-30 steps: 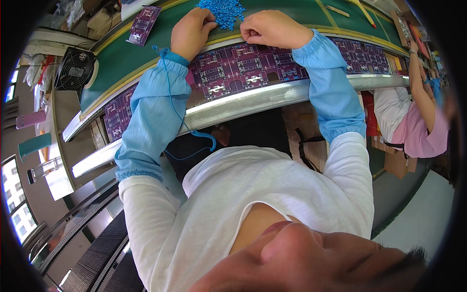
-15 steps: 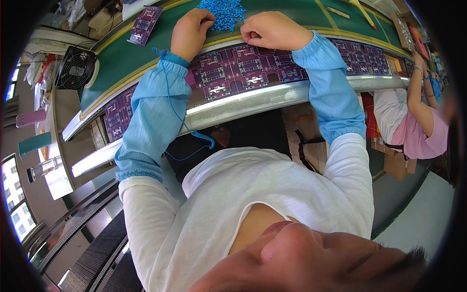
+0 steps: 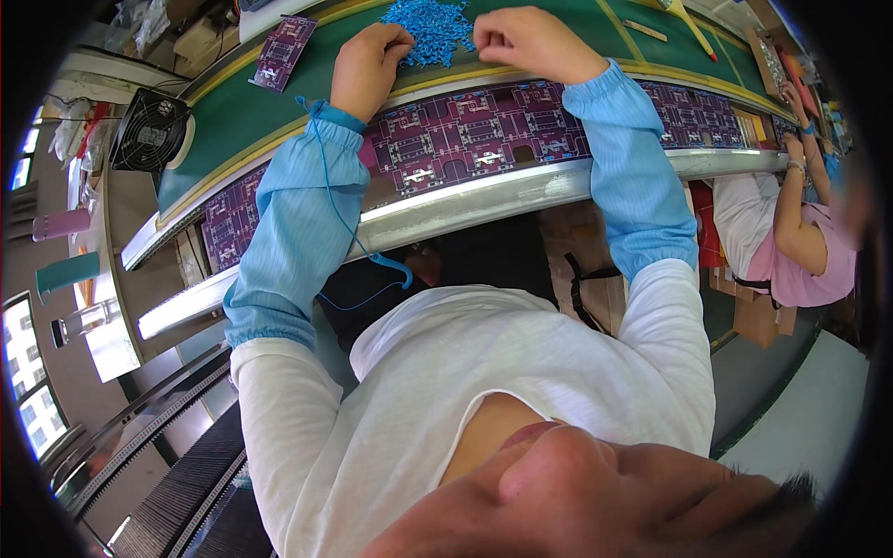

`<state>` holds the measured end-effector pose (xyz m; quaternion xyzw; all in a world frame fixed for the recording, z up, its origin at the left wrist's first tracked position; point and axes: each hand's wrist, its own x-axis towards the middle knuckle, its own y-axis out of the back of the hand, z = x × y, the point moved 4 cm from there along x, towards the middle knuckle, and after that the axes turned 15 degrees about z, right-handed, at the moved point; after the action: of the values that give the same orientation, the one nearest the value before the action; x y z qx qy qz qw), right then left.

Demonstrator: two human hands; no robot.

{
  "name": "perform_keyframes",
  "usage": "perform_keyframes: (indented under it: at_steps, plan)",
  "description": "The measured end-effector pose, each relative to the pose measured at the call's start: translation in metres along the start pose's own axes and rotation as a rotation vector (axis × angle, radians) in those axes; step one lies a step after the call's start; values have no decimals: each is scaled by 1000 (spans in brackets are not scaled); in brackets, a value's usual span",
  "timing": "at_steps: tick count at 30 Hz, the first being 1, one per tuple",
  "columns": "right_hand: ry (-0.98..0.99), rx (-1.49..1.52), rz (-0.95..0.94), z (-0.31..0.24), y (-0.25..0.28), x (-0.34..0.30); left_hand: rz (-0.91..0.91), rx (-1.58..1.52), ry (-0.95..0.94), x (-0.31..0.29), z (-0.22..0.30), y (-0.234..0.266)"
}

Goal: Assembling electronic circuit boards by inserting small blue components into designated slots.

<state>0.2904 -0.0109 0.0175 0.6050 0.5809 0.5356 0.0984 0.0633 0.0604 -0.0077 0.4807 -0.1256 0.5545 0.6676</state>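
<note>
A heap of small blue parts (image 3: 430,33) lies on the green belt at the far side. At its left edge my left hand (image 3: 370,67) is closed, thumb and fingertips pinched together; anything between them is too small to make out. My right hand (image 3: 538,43) hovers by the heap's right edge with fingers curled inward, their tips partly hidden. Below both hands a row of purple circuit boards (image 3: 456,138) lies along a metal rail (image 3: 484,186). Some boards carry small blue pieces. A blue wrist strap (image 3: 337,115) with a cord is around my left wrist.
A separate purple board (image 3: 282,54) lies left of the heap. A black fan (image 3: 149,130) stands at the belt's left end. Far right are a yellow-handled tool (image 3: 693,28) and a co-worker in pink (image 3: 809,242) reaching toward the line.
My right hand has moved away from the boards, up to the heap's right edge. My left hand stays pinched by the heap, nearly still. The co-worker's arms have shifted.
</note>
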Motion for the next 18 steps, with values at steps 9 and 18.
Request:
perform_keyframes:
  at_steps: [9,18]
  plan:
    - [102,-216,191,-7,-34,31,34,7,-23,1,-1,4]
    - [44,-133,300,2,-29,25,-43,-90,171,0,-19,-1]
